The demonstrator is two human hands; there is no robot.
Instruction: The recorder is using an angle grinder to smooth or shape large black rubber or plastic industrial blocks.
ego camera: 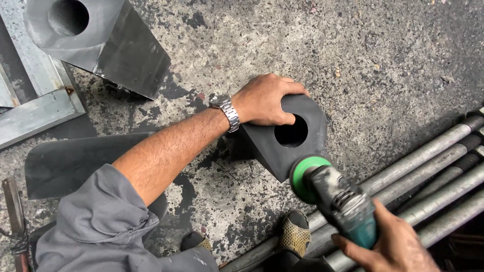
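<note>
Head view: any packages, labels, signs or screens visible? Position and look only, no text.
None visible: no package, label, sign or screen.
Nearest to one: wristwatch on the left wrist, silver metal band, face too small to make out.
Angle grinder in the right hand, teal body, green disc guard, no label discernible.

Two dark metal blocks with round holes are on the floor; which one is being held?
The block at centre: the left hand rests on its top and the grinder in the right hand meets its lower edge. The other block, top left, lies untouched.
</note>
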